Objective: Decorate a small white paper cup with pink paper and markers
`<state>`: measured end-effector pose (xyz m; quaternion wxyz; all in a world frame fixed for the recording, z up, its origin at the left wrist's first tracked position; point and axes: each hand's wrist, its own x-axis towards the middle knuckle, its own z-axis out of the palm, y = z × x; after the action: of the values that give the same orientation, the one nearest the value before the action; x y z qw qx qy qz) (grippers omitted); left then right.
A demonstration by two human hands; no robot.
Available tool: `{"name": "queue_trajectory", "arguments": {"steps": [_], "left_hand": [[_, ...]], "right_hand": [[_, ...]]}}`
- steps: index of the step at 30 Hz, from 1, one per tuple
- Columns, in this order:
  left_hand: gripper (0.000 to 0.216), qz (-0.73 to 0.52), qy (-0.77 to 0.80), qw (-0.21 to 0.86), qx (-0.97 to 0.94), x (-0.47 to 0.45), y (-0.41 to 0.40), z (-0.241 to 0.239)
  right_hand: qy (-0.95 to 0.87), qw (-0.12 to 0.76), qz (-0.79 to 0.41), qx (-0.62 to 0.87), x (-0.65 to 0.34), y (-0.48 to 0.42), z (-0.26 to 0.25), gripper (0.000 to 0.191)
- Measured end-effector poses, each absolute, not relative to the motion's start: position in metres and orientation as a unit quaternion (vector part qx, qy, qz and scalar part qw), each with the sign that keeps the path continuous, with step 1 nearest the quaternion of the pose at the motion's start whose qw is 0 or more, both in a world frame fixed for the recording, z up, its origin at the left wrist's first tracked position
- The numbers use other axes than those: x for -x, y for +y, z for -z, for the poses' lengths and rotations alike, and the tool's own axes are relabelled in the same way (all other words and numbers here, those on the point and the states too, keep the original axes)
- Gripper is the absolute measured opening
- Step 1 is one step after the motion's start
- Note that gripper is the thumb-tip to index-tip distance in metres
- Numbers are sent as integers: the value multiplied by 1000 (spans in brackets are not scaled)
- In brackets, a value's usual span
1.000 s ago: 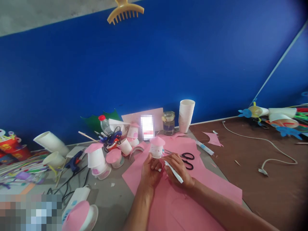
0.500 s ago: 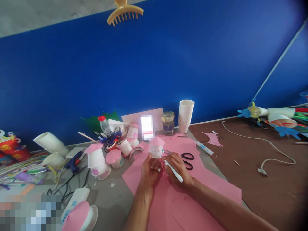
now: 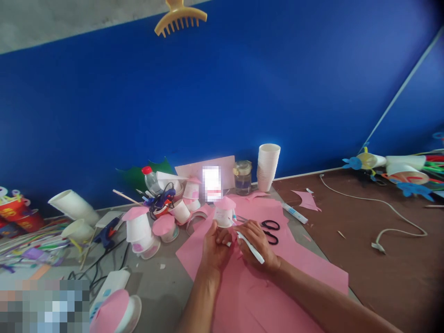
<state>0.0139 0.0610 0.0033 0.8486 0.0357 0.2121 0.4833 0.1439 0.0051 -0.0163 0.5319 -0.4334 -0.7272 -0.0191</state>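
Over pink paper [image 3: 298, 273], my left hand [image 3: 217, 243] grips the rim of a small white paper cup [image 3: 224, 217] topped with a pink paper cone. Faint marks show on the cup's side. My right hand [image 3: 255, 243] is closed around a white marker pen [image 3: 252, 248], whose tip end points up toward the cup; whether it touches is too small to tell. Black-handled scissors [image 3: 271, 225] lie just beyond my right hand, their blades partly hidden behind it.
A stack of paper cups [image 3: 268, 167] and a glass jar [image 3: 243, 178] stand at the back. Several pink-topped cups [image 3: 138, 229] sit left, near a glue gun [image 3: 108, 232] and a power strip [image 3: 110, 291]. A white cable [image 3: 374, 199] lies on the brown tabletop to the right.
The cup has turned slightly in my left hand, so its drawn marks show less. Both hands stay in almost the same place.
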Motion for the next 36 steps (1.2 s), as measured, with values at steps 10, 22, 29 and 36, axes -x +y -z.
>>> {"name": "queue_trajectory", "arguments": {"steps": [10, 22, 29, 36], "left_hand": [[37, -470, 200, 859, -27, -16, 61, -1], [35, -465, 210, 859, -33, -14, 61, -2], [33, -479, 227, 847, -42, -14, 62, -4], [25, -471, 218, 853, -49, -12, 65, -1]], "right_hand": [[-739, 517, 4, 433, -143, 5, 16, 34], [-738, 514, 12, 437, -143, 5, 14, 30], [-723, 512, 31, 464, -145, 7, 17, 30], [-627, 576, 9, 524, -145, 7, 24, 31]]}}
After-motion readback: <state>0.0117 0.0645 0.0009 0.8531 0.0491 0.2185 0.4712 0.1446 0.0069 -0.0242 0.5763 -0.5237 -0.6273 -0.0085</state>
